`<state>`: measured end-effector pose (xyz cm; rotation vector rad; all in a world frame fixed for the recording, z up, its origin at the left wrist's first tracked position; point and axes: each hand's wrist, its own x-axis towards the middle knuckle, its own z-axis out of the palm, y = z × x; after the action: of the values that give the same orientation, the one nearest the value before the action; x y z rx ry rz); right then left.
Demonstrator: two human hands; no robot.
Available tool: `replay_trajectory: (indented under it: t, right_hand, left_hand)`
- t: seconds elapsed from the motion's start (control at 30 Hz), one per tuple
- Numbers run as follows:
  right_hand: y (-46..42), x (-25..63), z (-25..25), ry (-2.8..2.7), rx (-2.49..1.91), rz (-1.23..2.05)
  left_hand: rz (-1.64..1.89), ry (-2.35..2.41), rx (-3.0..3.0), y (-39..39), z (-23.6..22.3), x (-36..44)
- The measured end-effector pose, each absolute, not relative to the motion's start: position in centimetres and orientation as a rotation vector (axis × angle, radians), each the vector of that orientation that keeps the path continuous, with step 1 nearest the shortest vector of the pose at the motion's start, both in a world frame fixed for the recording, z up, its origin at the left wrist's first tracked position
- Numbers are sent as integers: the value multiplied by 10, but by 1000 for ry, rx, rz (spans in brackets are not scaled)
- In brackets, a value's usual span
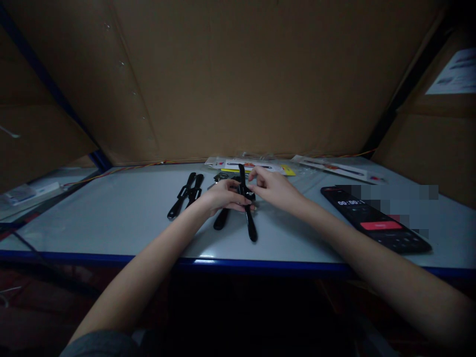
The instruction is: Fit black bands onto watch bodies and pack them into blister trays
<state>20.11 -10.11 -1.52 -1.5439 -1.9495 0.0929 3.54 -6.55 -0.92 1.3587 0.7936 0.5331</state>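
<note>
A black spokeshave (250, 223) stands out from the fingers of my left hand (225, 196), which grips it around its middle. One handle points toward me and the other toward the back. My right hand (273, 187) is at the right side of its middle, thumb and index finger curled close together; whatever is between them is too small to make out. Under my left hand lies another black spokeshave (222, 219), partly covered. Left of it, two more black spokeshaves (185, 196) rest side by side. Small metal parts (220, 176) sit just behind my left hand.
Printed packages (260, 164) in clear plastic lie along the back, with another package (338, 168) to the right. A phone (375, 218) showing a timer is near my right forearm. Cardboard (238, 79) walls the back. A white power strip (31, 193) stands far left.
</note>
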Motion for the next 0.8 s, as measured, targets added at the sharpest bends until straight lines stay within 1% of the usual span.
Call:
replay_trajectory:
  t: [0.1,0.3,0.47,0.53,0.8]
  right_hand:
    - [-103,202,-14,-2031,-1476,154]
    - [-109,196,-12,-2037,-1565,10]
    - [-106,191,-16,-2035,-1434,247]
    - [-105,192,-15,-2022,-1393,270]
    - [-107,201,-11,-2092,-1505,-5]
  left_hand:
    - [556,798,1343,-65,-9,35]
    - [626,862,1289,-64,-12,37]
    - [610,850,1325,-64,-13,36]
    - [598,847,1330,-64,-13,35]
    - [601,860,1324,-65,-11,38]
